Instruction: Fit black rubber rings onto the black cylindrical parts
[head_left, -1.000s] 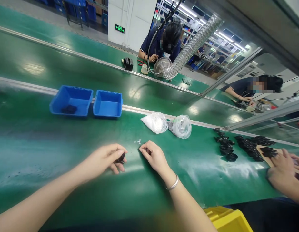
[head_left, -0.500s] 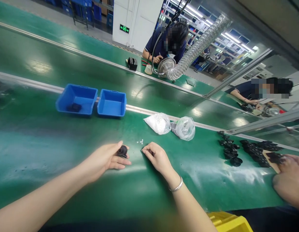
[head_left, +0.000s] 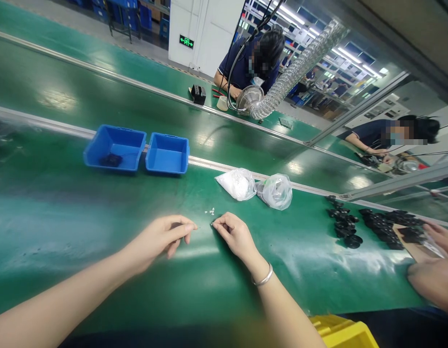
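Observation:
My left hand (head_left: 165,238) is turned with its back towards me, fingers curled. A dark patch shows between thumb and fingers, where the black round plastic part sits mostly hidden in the grip. Just to its right, my right hand (head_left: 234,234) rests low over the green bench with thumb and forefinger pinched together. A tiny dark bit shows at those fingertips, too small to name. Several small white pieces (head_left: 211,211) lie on the bench just beyond the right fingertips.
Two blue bins (head_left: 115,150) stand at the back left, one with a dark item inside. Behind my hands lie a bag of white pieces (head_left: 238,184) and another clear bag (head_left: 277,192). Black parts (head_left: 345,224) and another person's hands (head_left: 434,275) are at right, a yellow crate (head_left: 341,333) below.
My left hand has rolled over, so the black round part that showed in its palm is now mostly hidden. My right hand stays pinched in place. The neighbour's hands have shifted at right.

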### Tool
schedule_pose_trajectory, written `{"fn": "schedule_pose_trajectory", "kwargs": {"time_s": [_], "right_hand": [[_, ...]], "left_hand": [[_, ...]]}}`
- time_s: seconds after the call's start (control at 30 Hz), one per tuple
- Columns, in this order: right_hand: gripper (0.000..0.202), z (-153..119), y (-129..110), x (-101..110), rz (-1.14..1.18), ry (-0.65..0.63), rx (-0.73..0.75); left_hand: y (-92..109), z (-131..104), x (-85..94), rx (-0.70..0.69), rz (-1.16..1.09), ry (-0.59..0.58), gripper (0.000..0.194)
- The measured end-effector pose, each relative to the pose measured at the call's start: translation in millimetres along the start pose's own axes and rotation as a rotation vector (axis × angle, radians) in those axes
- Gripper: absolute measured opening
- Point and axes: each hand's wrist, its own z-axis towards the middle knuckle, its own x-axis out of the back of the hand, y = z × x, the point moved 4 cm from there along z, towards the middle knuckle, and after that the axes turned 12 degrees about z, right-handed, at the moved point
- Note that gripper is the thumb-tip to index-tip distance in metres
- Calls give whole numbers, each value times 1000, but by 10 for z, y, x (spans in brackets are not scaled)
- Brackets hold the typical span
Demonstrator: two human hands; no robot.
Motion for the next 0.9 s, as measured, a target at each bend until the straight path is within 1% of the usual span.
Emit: {"fn": "schedule_pose_trajectory", "kwargs": {"time_s": [0.07, 0.13, 0.2, 0.3, 0.37, 0.5, 0.57, 0.63, 0.67, 0.73, 0.8, 0.9], "right_hand": [[17, 9, -5, 7, 49, 28, -27], [19, 16, -14, 18, 106, 55, -52], [21, 18, -23, 31, 162, 78, -76], [22, 11, -34, 36, 235, 97, -109], [22, 3, -45, 24, 277, 100, -127], [20, -9, -91, -15, 335, 91, -127], [19, -9, -110, -30, 342, 86, -117], [19, -7, -112, -40, 341, 84, -116], [19, -5, -107, -43, 339, 84, -120], [19, -4, -90, -48, 337, 85, -130], [19, -2, -73, -49, 337, 86, -137], [19, -3, -79, -43, 328, 88, -128]], "left_hand": [[-2, -4, -24, 1, -91, -31, 33], [-14, -10, -53, 31, -199, -77, 34], [-22, -17, -72, 53, -222, -108, 33], [-25, -33, -96, 70, -149, -169, 32], [-29, -47, -120, 75, -94, -229, 30], [-78, -70, -187, 92, 34, -338, 33], [-108, -68, -207, 90, 145, -337, 30], [-114, -59, -213, 73, 225, -303, 29], [-105, -54, -214, 63, 221, -288, 28], [-73, -46, -215, 44, 142, -273, 28], [-42, -37, -210, 30, 59, -271, 33], [-62, -3, -190, 44, 49, -248, 42]]}}
